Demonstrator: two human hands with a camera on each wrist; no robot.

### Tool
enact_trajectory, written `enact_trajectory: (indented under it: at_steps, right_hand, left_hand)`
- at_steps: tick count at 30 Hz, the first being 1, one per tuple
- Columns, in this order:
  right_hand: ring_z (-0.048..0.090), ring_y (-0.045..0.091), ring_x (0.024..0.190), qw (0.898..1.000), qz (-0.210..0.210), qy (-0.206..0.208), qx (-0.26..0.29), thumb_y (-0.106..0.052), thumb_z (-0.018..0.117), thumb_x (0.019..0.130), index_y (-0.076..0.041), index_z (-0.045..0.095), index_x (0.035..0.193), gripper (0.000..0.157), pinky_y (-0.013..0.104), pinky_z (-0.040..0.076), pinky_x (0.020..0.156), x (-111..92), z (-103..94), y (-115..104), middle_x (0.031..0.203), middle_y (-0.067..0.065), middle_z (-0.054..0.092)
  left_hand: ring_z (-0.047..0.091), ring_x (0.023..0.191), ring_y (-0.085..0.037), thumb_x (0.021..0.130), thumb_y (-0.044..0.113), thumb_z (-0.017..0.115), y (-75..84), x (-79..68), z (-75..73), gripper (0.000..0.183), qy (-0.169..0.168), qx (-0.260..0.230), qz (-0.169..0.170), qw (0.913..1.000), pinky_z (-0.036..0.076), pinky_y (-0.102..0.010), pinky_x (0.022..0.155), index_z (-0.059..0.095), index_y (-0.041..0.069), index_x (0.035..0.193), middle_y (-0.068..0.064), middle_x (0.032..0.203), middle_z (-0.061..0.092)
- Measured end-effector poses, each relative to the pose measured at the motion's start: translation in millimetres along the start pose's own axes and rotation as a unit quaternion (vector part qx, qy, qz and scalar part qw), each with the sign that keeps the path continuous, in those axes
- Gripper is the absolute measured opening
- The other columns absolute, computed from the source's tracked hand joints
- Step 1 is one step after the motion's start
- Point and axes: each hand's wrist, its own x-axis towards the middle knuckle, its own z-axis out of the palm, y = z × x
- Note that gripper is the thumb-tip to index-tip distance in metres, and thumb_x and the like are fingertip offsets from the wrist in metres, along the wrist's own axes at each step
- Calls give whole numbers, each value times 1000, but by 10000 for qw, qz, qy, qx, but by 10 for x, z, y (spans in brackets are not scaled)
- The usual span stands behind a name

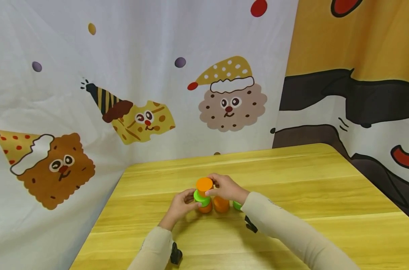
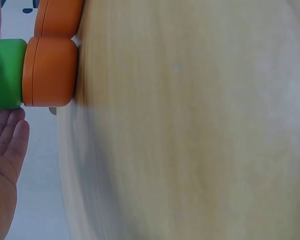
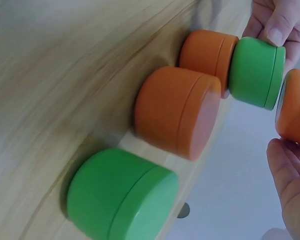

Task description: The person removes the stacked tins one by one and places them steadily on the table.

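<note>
In the head view, my left hand [image 1: 180, 205] grips a green lidded jar [image 1: 201, 199] between thumb and fingers. That green jar sits on an orange jar [image 3: 205, 54] standing on the table. My right hand [image 1: 229, 188] pinches another orange jar [image 1: 204, 183] just above the green one. In the right wrist view this upper orange jar [image 3: 296, 107] is slightly tilted, its base close to the green jar's lid. Right beside the stack stands a further orange jar [image 3: 175, 112].
A second green jar [image 3: 122, 195] stands on the wooden table [image 1: 292, 180], to the right of the orange ones and partly behind my right wrist in the head view. A patterned curtain [image 1: 184, 75] hangs along the table's far edge.
</note>
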Motion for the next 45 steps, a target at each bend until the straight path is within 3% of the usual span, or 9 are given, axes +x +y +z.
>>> enact_trajectory:
  at_steps: [8, 18, 28, 35, 45]
  right_hand:
    - [58, 20, 106, 9996, 163, 204, 144, -23, 69, 85, -9, 53, 125, 45, 38, 50, 90, -108, -101, 128, 116, 4, 60]
    - [57, 22, 108, 9956, 720, 577, 185, -21, 71, 83, -7, 52, 127, 50, 38, 50, 91, -225, -246, 274, 117, 6, 60]
    - [59, 23, 103, 9954, 692, 645, 173, -19, 70, 84, -3, 50, 128, 51, 35, 53, 85, -364, -367, 440, 116, 10, 60]
    - [59, 23, 104, 9935, 772, 783, 286, -23, 70, 83, -3, 49, 129, 53, 36, 52, 87, -484, -485, 566, 117, 10, 60]
    - [59, 27, 104, 9918, 673, 1046, 283, -21, 69, 84, 1, 50, 126, 51, 37, 52, 86, -667, -668, 741, 117, 16, 59]
  left_hand:
    - [55, 112, -37, 81, 6, 71, -28, -10, 18, 46, -31, -40, 17, 10000, 42, -49, 99, 55, -6, 122, -23, 118, 59]
    - [55, 112, -37, 81, 7, 71, -49, -14, 30, 47, -81, -12, -13, 10000, 43, -49, 99, 54, -7, 123, -23, 117, 59]
    - [56, 113, -30, 80, 20, 74, -365, 89, 47, 53, 6, 159, -82, 9998, 46, -40, 98, 55, 2, 126, -15, 120, 59]
    - [56, 112, -29, 78, 26, 75, -378, 99, 20, 57, 20, 165, -26, 9999, 47, -38, 97, 55, 3, 126, -14, 120, 60]
    - [56, 112, -29, 79, 20, 75, -398, 129, 12, 53, 87, 100, -35, 9999, 46, -39, 97, 55, 2, 126, -15, 119, 60]
